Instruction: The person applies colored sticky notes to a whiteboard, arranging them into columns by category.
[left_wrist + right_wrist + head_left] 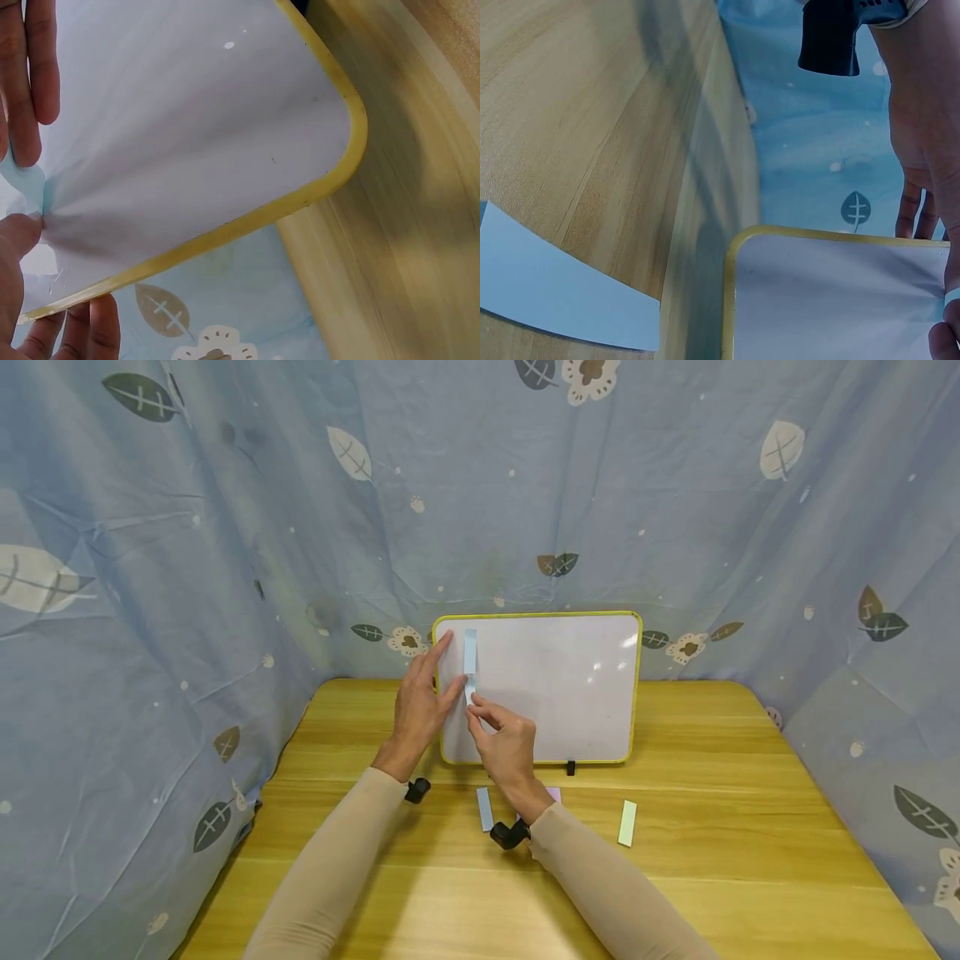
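Note:
A whiteboard (pixel 555 685) with a yellow rim stands upright on the table. High on its left part sticks a light blue paper strip (pixel 470 652). Directly below is a second light blue strip (pixel 470 689), bent away from the board at its lower end. My right hand (pixel 510 743) pinches that lower end between thumb and fingers. At the board's left edge, my left hand (pixel 420 706) grips the board, several fingers (pixel 103 326) behind it. Its thumb (pixel 19 234) presses the second strip's upper end against the front.
On the wooden table (pixel 705 810) before the board lie a blue strip (pixel 485 810), a purple strip (pixel 555 794) partly hidden by my right wrist, and a pale green strip (pixel 627 823). A patterned blue curtain (pixel 465 485) surrounds the table at the back and sides.

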Tool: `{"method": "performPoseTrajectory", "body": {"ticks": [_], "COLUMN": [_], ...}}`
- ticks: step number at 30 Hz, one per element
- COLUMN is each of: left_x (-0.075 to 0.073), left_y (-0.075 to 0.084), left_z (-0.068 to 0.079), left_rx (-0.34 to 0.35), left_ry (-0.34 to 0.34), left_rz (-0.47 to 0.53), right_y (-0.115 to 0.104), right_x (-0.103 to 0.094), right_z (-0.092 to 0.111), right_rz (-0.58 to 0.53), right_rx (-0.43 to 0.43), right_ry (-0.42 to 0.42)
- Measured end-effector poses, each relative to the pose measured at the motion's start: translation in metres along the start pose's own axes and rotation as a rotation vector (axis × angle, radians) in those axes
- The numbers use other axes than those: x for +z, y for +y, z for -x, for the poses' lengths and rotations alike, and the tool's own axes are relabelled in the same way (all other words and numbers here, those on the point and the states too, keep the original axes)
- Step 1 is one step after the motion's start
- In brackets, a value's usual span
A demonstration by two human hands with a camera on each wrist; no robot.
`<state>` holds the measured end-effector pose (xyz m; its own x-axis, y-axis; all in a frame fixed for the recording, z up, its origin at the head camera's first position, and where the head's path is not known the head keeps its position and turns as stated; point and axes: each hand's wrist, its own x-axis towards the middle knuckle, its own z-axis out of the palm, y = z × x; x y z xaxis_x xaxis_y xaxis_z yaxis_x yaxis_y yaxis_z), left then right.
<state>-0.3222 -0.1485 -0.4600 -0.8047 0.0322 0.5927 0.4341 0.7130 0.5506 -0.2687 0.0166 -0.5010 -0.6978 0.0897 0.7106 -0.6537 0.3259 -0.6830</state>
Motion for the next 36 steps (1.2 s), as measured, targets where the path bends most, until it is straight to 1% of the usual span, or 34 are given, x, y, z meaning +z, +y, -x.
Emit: {"method": "performPoseTrajectory", "body": {"ticks": [10,14,19,22,27,36], "left_x": [0.000,0.000,0.002,0.004,0.004,0.002], "left_y": [0.005,0.008,0.010,0.010,0.011,0.010], "left_z": [0.000,-0.001,-0.003,-0.004,-0.005,-0.007], "left_rx": [-0.016,-0.026,-0.056,-0.074,-0.092,-0.063], "left_ry": [-0.004,-0.008,-0.021,-0.021,-0.024,-0.024], "left_rz": [-0.091,-0.121,-0.154,-0.158,-0.128,-0.124], "right_y": [0.002,0.002,0.003,0.004,0.006,0.006], "right_x": [0.000,0.000,0.000,-0.001,-0.001,-0.002], "right_z": [0.004,0.005,0.006,0.007,0.008,0.006], "right_rz": [0.024,0.046,0.062,0.066,0.092,0.117], "right_rx": [-0.046,-0.053,-0.051,-0.060,-0.084,-0.083], "right_ry": [0.023,0.007,-0.029,-0.044,-0.048,-0.066]}}
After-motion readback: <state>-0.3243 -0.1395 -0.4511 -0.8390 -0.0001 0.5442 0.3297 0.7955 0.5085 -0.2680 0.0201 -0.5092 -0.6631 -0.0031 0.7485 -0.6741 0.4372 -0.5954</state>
